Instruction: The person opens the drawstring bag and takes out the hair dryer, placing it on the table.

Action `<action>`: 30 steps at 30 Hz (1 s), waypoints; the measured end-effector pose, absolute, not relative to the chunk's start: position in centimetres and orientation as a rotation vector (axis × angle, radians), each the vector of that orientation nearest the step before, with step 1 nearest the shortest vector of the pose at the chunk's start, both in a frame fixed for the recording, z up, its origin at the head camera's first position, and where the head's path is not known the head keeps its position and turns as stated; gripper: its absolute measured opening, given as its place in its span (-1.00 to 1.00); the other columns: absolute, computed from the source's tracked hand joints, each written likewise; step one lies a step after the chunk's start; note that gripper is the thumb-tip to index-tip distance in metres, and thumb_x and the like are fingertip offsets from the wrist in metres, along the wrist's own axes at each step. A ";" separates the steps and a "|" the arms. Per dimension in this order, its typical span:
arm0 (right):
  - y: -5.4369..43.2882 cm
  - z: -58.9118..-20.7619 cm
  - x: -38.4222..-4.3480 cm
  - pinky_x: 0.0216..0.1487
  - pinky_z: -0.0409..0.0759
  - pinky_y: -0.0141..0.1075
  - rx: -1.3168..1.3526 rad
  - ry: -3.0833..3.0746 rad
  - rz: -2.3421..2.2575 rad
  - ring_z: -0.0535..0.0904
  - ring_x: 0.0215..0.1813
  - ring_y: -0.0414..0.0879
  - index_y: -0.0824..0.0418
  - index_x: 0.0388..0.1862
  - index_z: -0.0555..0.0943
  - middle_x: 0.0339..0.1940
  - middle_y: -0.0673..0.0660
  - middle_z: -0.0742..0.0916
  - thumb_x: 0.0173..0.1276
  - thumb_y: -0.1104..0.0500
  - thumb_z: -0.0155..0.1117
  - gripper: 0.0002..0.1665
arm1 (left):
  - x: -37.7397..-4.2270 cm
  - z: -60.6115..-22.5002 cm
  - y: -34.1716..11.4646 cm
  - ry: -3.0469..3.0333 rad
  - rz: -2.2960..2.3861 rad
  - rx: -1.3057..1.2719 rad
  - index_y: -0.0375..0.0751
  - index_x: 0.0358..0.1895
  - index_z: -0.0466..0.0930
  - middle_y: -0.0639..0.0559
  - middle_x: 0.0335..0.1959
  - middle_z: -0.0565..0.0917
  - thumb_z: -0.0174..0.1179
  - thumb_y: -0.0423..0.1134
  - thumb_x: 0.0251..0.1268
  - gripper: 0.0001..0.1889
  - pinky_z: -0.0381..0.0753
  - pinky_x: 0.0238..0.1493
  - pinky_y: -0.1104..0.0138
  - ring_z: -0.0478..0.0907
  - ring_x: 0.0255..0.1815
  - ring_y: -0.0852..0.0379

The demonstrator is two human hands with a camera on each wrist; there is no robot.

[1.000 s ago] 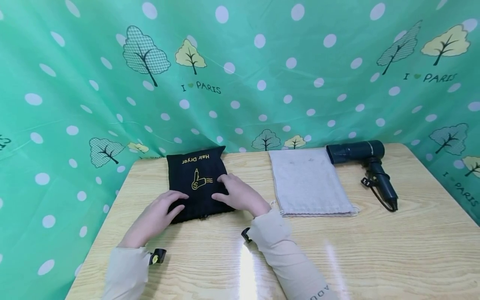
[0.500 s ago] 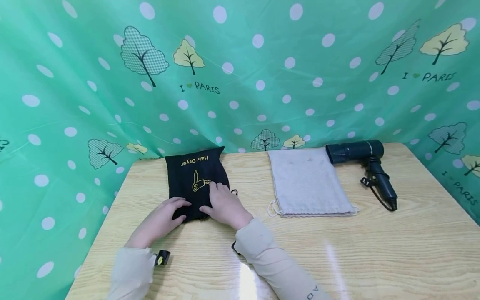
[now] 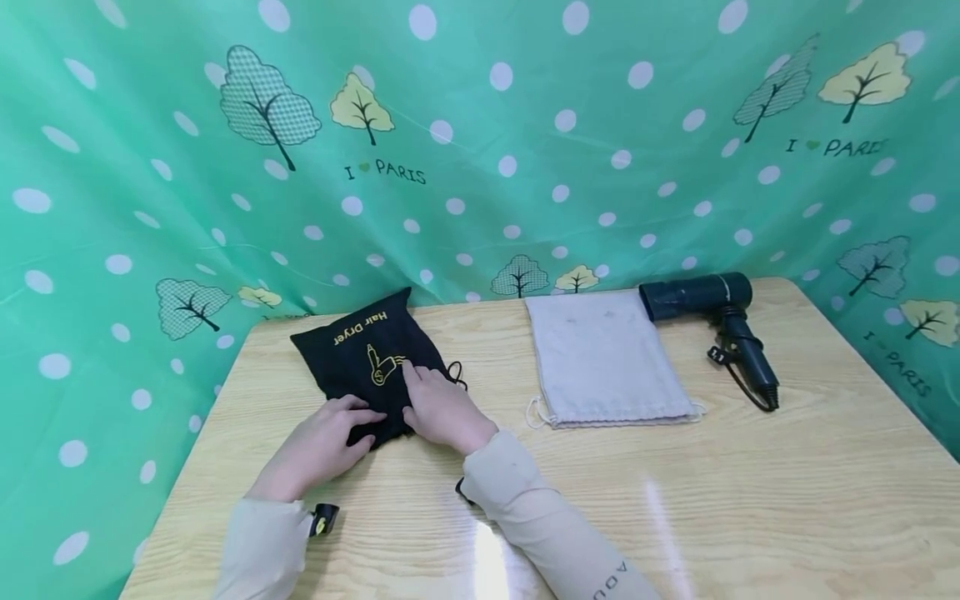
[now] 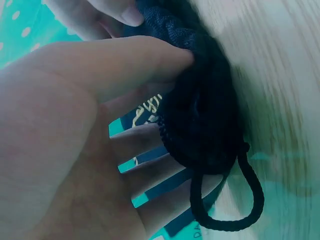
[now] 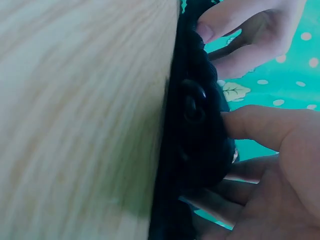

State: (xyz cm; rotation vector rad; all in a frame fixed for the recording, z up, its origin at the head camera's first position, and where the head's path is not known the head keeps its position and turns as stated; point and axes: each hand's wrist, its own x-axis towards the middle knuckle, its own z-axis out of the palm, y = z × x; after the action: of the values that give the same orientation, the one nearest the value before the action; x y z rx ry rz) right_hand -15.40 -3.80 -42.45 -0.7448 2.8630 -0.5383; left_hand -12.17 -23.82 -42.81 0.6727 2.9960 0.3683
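Observation:
A black drawstring bag point(image 3: 341, 358) with yellow "Hair Dryer" lettering and a dryer picture lies askew on the table's left half, its opening toward me. At the opening's left side my left hand point(image 3: 322, 442) holds the fabric, thumb on the near edge and fingers over the top. My right hand point(image 3: 442, 408) pinches the right side, fingers on the printed face. In the left wrist view the bunched hem point(image 4: 205, 115) sits at the thumb tip, with a cord loop point(image 4: 257, 195) hanging out. A dark cord toggle point(image 5: 195, 102) shows between the hands in the right wrist view.
Right of the black bag lies a flat light-grey drawstring bag point(image 3: 603, 358) with white cords. A dark hair dryer point(image 3: 690, 297), its cable and plug by the handle, rests at the back right beside it. Green polka-dot cloth point(image 3: 465, 108) hangs behind the wooden table point(image 3: 615, 517).
My right hand has moved left and nearer on the black bag, drawing its sides together. The bag has turned, its far edge swinging left, and a cord loop shows at its right side.

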 end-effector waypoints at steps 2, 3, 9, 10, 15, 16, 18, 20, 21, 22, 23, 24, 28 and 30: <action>-3.7 -42.5 -15.5 0.44 0.38 -0.15 -0.746 2.847 -0.560 0.32 0.50 0.04 0.30 0.57 0.11 0.51 0.21 0.39 0.49 0.06 0.17 -0.19 | -12.1 -42.7 -23.6 3.003 0.363 0.684 -0.12 0.06 0.72 -0.13 0.06 0.62 0.30 -0.24 0.25 -0.69 0.55 0.16 -0.06 0.54 0.12 -0.14; -3.7 -42.5 -15.6 0.45 0.36 -0.15 -0.746 2.842 -0.567 0.31 0.51 0.04 0.29 0.58 0.11 0.51 0.21 0.38 0.49 0.07 0.17 -0.19 | -12.0 -42.7 -23.5 3.005 0.361 0.686 -0.12 0.06 0.72 -0.12 0.05 0.62 0.30 -0.23 0.25 -0.69 0.56 0.15 -0.05 0.55 0.11 -0.13; -3.5 -42.6 -15.7 0.46 0.35 -0.14 -0.757 2.849 -0.573 0.33 0.49 0.07 0.30 0.57 0.14 0.51 0.23 0.39 0.44 0.13 0.18 -0.19 | -11.6 -42.3 -22.4 2.988 0.336 0.701 -0.12 0.06 0.72 -0.08 -0.01 0.63 0.30 -0.19 0.27 -0.69 0.57 0.09 -0.02 0.54 0.02 -0.10; -3.5 -42.6 -15.7 0.45 0.36 -0.14 -0.758 2.854 -0.571 0.34 0.49 0.08 0.30 0.56 0.15 0.50 0.23 0.39 0.43 0.15 0.19 -0.19 | -11.6 -42.3 -22.2 2.988 0.331 0.705 -0.12 0.06 0.72 -0.07 -0.03 0.62 0.30 -0.18 0.28 -0.69 0.57 0.08 -0.01 0.53 -0.01 -0.09; -3.5 -42.6 -15.8 0.43 0.39 -0.15 -0.767 2.878 -0.545 0.37 0.46 0.07 0.26 0.55 0.20 0.49 0.22 0.42 0.38 0.19 0.21 -0.20 | -11.1 -42.3 -21.5 2.982 0.323 0.696 -0.12 0.07 0.72 -0.02 -0.12 0.59 0.30 -0.10 0.31 -0.67 0.59 -0.01 0.03 0.48 -0.09 -0.02; -3.6 -42.6 -15.8 0.43 0.39 -0.15 -0.770 2.883 -0.539 0.38 0.46 0.07 0.25 0.55 0.21 0.48 0.21 0.42 0.38 0.20 0.21 -0.21 | -11.0 -42.2 -21.4 2.983 0.324 0.691 -0.12 0.07 0.72 -0.01 -0.13 0.59 0.30 -0.08 0.31 -0.66 0.59 -0.03 0.04 0.48 -0.10 -0.01; -3.6 -42.7 -15.9 0.42 0.40 -0.16 -0.783 2.887 -0.533 0.39 0.44 0.07 0.25 0.55 0.22 0.48 0.21 0.43 0.38 0.22 0.21 -0.22 | -10.8 -42.2 -21.3 2.984 0.324 0.677 -0.12 0.06 0.72 0.00 -0.15 0.58 0.32 -0.04 0.28 -0.64 0.59 -0.04 0.05 0.47 -0.12 0.01; -3.8 -42.8 -15.9 0.42 0.40 -0.17 -0.803 2.894 -0.525 0.40 0.43 0.07 0.25 0.54 0.22 0.47 0.20 0.44 0.39 0.23 0.20 -0.23 | -10.7 -42.2 -21.2 2.989 0.315 0.657 -0.12 0.06 0.72 0.01 -0.16 0.58 0.35 0.00 0.25 -0.61 0.59 -0.04 0.07 0.48 -0.12 0.01; -3.8 -42.9 -16.0 0.42 0.40 -0.17 -0.811 2.891 -0.529 0.41 0.43 0.07 0.26 0.54 0.22 0.47 0.20 0.43 0.39 0.23 0.20 -0.24 | -10.7 -42.2 -21.2 2.990 0.316 0.651 -0.12 0.06 0.72 0.01 -0.16 0.58 0.35 0.02 0.24 -0.60 0.59 -0.02 0.07 0.48 -0.11 0.01; -3.9 -42.9 -16.0 0.42 0.40 -0.17 -0.819 2.889 -0.525 0.40 0.43 0.07 0.26 0.54 0.21 0.48 0.20 0.42 0.40 0.23 0.20 -0.24 | -10.7 -42.2 -21.2 2.987 0.319 0.647 -0.12 0.05 0.72 0.01 -0.16 0.59 0.36 0.04 0.23 -0.58 0.59 0.00 0.07 0.49 -0.10 0.01; -3.9 -42.8 -16.0 0.43 0.39 -0.17 -0.825 2.887 -0.521 0.40 0.44 0.08 0.26 0.55 0.21 0.48 0.20 0.42 0.41 0.24 0.19 -0.24 | -10.8 -42.2 -21.3 2.978 0.329 0.642 -0.13 0.06 0.72 0.00 -0.14 0.59 0.35 0.07 0.22 -0.56 0.58 0.02 0.07 0.50 -0.08 0.00; -3.9 -42.8 -16.1 0.44 0.38 -0.17 -0.831 2.887 -0.516 0.39 0.44 0.08 0.25 0.55 0.21 0.49 0.20 0.41 0.42 0.24 0.19 -0.25 | -10.9 -42.2 -21.3 2.968 0.340 0.640 -0.13 0.06 0.72 -0.01 -0.11 0.60 0.34 0.09 0.23 -0.55 0.58 0.05 0.06 0.51 -0.05 -0.01; -3.6 -42.5 -16.3 0.46 0.36 -0.16 -0.846 2.880 -0.504 0.35 0.47 0.08 0.21 0.55 0.22 0.51 0.19 0.39 0.43 0.32 0.15 -0.27 | -11.4 -42.0 -22.0 2.950 0.426 0.624 -0.11 0.05 0.72 -0.03 0.02 0.62 0.28 0.12 0.29 -0.57 0.57 0.11 -0.04 0.56 0.08 -0.05; -3.4 -42.5 -16.4 0.46 0.35 -0.15 -0.857 2.870 -0.519 0.34 0.49 0.07 0.18 0.55 0.23 0.51 0.18 0.39 0.44 0.36 0.12 -0.28 | -11.6 -41.8 -22.7 2.993 0.459 0.612 -0.11 0.02 0.72 -0.03 0.04 0.62 0.29 0.06 0.31 -0.62 0.57 0.11 -0.08 0.56 0.11 -0.06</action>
State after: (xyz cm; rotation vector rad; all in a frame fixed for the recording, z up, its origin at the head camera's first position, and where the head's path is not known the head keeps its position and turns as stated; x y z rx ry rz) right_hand -16.41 -3.45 -42.46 -0.8573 2.8702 -0.5186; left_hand -11.63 -22.67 -41.82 0.6119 2.9934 0.4589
